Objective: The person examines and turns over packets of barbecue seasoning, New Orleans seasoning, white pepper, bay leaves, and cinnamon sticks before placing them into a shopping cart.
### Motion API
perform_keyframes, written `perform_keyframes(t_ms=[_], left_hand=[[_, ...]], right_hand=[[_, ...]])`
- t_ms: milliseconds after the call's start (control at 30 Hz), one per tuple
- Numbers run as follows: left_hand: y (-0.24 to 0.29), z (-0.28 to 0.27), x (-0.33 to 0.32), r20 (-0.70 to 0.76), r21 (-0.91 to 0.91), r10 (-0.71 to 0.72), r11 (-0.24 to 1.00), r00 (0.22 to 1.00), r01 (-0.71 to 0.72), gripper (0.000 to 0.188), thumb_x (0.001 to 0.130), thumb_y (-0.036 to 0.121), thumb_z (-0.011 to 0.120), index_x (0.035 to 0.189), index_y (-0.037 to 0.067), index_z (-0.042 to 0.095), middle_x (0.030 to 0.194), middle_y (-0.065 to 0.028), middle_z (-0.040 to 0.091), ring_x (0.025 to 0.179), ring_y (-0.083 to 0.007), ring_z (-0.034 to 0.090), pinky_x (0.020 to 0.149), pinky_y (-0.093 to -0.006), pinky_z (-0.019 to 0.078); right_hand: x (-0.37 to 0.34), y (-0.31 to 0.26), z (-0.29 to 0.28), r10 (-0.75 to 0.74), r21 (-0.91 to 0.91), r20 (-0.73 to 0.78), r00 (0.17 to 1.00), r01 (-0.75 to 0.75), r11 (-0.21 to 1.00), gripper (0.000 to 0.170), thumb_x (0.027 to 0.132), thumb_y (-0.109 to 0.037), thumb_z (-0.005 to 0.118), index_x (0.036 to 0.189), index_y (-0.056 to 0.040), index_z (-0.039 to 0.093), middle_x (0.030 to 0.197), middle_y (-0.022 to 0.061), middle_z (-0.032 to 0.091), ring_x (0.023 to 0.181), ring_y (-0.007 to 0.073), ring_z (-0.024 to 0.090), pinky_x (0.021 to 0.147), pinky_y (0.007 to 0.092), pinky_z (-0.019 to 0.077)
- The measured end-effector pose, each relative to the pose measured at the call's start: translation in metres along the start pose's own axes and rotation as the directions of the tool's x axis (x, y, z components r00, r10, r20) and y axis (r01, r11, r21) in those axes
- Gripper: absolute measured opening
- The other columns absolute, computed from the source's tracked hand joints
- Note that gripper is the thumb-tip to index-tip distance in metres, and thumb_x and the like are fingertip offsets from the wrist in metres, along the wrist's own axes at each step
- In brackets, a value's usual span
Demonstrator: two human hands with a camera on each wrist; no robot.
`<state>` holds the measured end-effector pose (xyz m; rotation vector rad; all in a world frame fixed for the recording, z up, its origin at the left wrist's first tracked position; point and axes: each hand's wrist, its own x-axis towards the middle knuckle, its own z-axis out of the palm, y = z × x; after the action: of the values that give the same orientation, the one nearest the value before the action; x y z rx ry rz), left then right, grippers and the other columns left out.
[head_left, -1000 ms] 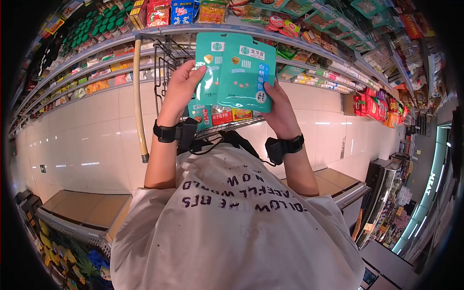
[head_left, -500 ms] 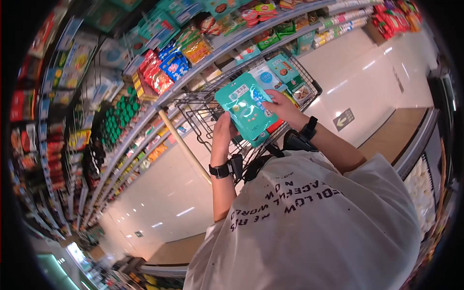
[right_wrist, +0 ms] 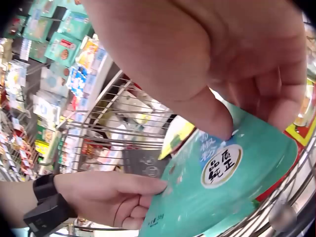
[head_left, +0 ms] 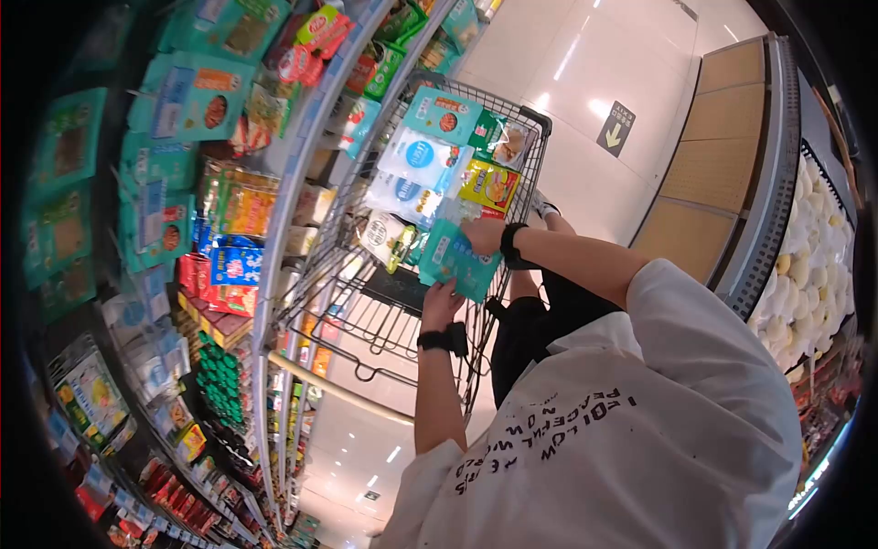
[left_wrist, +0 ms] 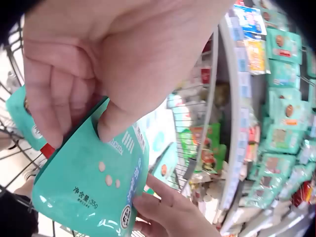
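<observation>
Low over the shopping cart (head_left: 530, 188), a teal spice pouch (head_left: 466, 270) is held between both hands. My left hand (head_left: 441, 302) pinches one edge, its thumb on the printed face and fingers behind, as the left wrist view shows. At the other side my right hand (head_left: 482, 236) grips the pouch, thumb pressed near the round label (right_wrist: 222, 166). Part of a second teal pouch (right_wrist: 232, 226) shows beneath it in the right wrist view. Beyond the hands lie white packets (head_left: 416, 157), a yellow packet (head_left: 489, 186) and a teal packet (head_left: 444, 114) in the cart.
Shelves with teal pouches (head_left: 206, 96), blue packets (head_left: 238, 265) and green-capped jars (head_left: 219, 384) run along the left. A cream cart handle (head_left: 338, 389) lies left of my left arm. To the right stands a tan-topped display (head_left: 700, 165).
Two pouches, first held side by side, came together, then went down into the cart. The view has turned, with the cart's far end now toward the upper right.
</observation>
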<state>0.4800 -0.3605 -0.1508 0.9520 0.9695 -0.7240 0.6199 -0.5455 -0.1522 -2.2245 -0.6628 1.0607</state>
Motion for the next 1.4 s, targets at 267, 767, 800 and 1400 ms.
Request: perform_keyframes(t_ms=[267,767,800,1400], left_hand=[[-0.044,0.005,0.128,0.063,-0.07,-0.152,0.985,0.986,0.156,0.03,0.085,0.016,0.06,0.112,0.008,0.048,0.096,-0.0074,0.06,0.086,-0.0197,0.062,0.072,-0.034,0.0533],[-0.017,0.018,0.099,-0.003,-0.274,-0.182,0.946,0.983,0.174,0.041,0.084,0.038,0.058,0.115,0.012,0.05,0.105,-0.0044,0.058,0.093,-0.0189,0.054,0.081,-0.0408,0.0425],[-0.025,0.013,0.103,0.089,-0.319,-0.124,0.937,0.988,0.146,0.043,0.083,0.038,0.06,0.116,0.014,0.049,0.108,-0.0043,0.056,0.097,-0.0196,0.052,0.084,-0.0424,0.0391],[0.005,0.011,0.07,-0.151,-0.367,0.111,0.917,0.982,-0.16,0.044,0.087,0.026,0.055,0.126,0.007,0.044,0.124,-0.0057,0.048,0.114,-0.0199,0.046,0.089,-0.0357,0.0389]], right_hand=[[0.063,0.094,0.029,0.306,-0.208,0.239,0.922,-0.259,0.943,0.042,0.07,-0.014,0.057,0.11,0.0022,0.058,0.1,0.0235,0.064,0.091,0.0335,0.064,0.076,0.0394,0.0512],[0.078,0.095,0.023,0.439,-0.39,0.497,0.749,-0.259,0.884,0.056,0.069,-0.032,0.065,0.116,-0.0039,0.058,0.109,0.0181,0.063,0.101,0.028,0.061,0.085,0.0372,0.0468],[0.075,0.087,0.017,0.41,-0.402,0.51,0.756,-0.212,0.891,0.057,0.07,-0.035,0.063,0.118,-0.0047,0.056,0.112,0.0186,0.062,0.101,0.03,0.061,0.086,0.0378,0.0467],[0.067,0.108,0.06,0.034,-0.399,0.666,0.745,0.317,0.861,0.029,0.085,-0.022,0.046,0.09,-0.0018,0.065,0.094,0.0168,0.065,0.089,0.0353,0.061,0.078,0.0436,0.0478]])
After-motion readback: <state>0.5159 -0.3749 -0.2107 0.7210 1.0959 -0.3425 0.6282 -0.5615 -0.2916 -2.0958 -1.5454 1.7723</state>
